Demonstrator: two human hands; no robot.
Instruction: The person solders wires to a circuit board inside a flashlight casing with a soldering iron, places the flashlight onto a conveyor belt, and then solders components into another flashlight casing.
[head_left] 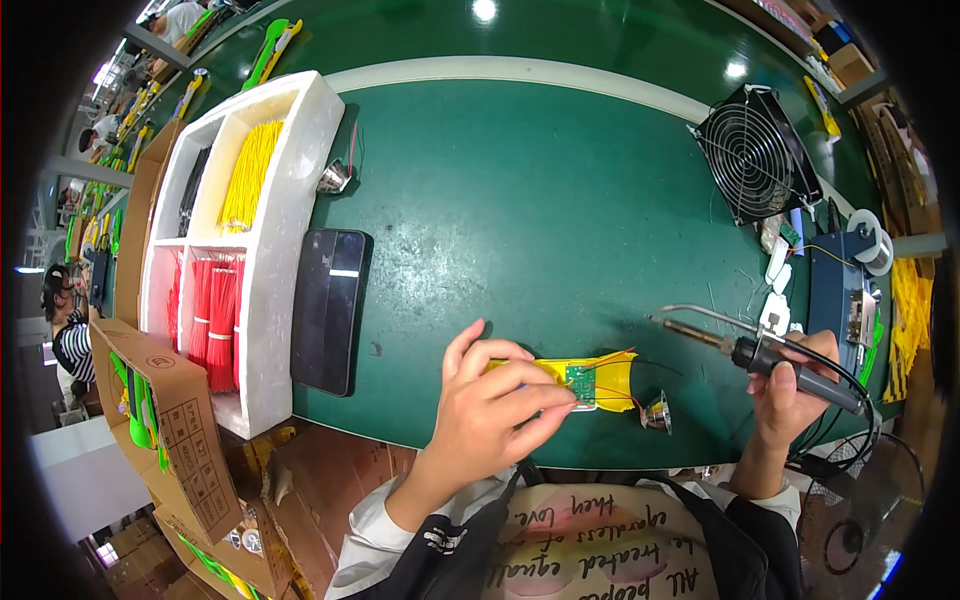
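In front of me a yellow plastic housing (617, 378) lies on the bench, with a small green circuit board (581, 382) on it. My left hand (497, 394) reaches over the housing, thumb and forefinger pinched together at the board's edge. Whatever they pinch is too small to make out. Thin red and black wires run from the board, and a small silver lamp cup (656, 412) lies just right of the housing. My right hand (787, 396) grips a soldering iron (745, 354) with a thin metal tube along it. Its tip points left, above the bench and apart from the board.
On the left stands a white foam box (322, 130) of red, yellow and black wires. Beside it lie a dark phone-like slab (331, 310) and another lamp cup (334, 178). A black fan (757, 155), a solder spool (870, 243) and a blue-grey unit (836, 285) occupy the right side.
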